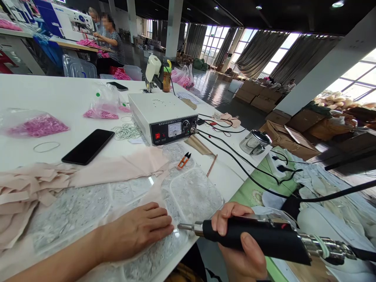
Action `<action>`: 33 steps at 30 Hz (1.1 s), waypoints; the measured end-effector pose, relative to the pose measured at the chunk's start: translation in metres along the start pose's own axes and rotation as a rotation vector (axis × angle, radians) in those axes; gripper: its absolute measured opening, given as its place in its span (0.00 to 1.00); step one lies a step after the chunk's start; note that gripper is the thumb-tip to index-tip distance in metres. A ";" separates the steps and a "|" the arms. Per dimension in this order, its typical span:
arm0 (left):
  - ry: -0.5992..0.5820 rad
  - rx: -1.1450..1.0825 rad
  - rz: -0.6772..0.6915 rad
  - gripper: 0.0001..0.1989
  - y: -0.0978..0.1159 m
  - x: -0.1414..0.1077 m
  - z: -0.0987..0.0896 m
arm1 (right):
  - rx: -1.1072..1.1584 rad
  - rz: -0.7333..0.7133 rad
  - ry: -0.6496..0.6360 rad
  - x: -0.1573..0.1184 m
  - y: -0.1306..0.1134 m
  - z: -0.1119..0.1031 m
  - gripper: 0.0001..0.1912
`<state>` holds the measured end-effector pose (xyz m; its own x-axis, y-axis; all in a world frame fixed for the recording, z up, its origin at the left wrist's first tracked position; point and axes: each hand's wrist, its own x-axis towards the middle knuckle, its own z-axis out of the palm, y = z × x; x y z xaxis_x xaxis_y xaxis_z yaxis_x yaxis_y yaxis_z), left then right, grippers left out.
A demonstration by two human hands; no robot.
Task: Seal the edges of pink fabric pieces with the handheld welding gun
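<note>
My left hand [137, 231] lies flat, palm down, at the front of the table, pressing on sheer pale pink fabric [126, 168] over a clear, marble-patterned mat [194, 192]. In my right hand [242, 260] is a black ultrasonic handpiece [249, 235], fingers over its top and thumb at its side. Its metal tip points left, just short of my left fingertips. Strips of the same fabric are heaped at the left edge. Orange thread snips [184, 160] rest on the mat beyond my hands.
Behind the mat stands a white control box [164, 117], its black cables [235, 158] running right. A black phone [88, 147], bags of pink rings [38, 124] and a glass mug [255, 141] share the table. White cloth pieces [323, 223] are heaped right. People sit farther back.
</note>
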<state>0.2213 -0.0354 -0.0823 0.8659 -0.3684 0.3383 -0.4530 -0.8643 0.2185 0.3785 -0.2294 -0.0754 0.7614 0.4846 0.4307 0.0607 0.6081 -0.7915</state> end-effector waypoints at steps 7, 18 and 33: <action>-0.003 -0.002 -0.012 0.16 0.001 -0.001 0.000 | -0.043 -0.010 0.018 -0.001 0.001 0.003 0.10; -0.029 0.003 -0.006 0.14 0.002 0.001 0.000 | -0.022 -0.006 -0.017 0.000 -0.002 0.007 0.09; -0.037 0.004 -0.009 0.17 0.001 -0.001 0.002 | -0.034 0.014 -0.080 0.001 -0.003 0.006 0.09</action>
<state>0.2204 -0.0369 -0.0844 0.8771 -0.3729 0.3027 -0.4445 -0.8689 0.2176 0.3752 -0.2270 -0.0705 0.7085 0.5424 0.4515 0.0732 0.5798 -0.8114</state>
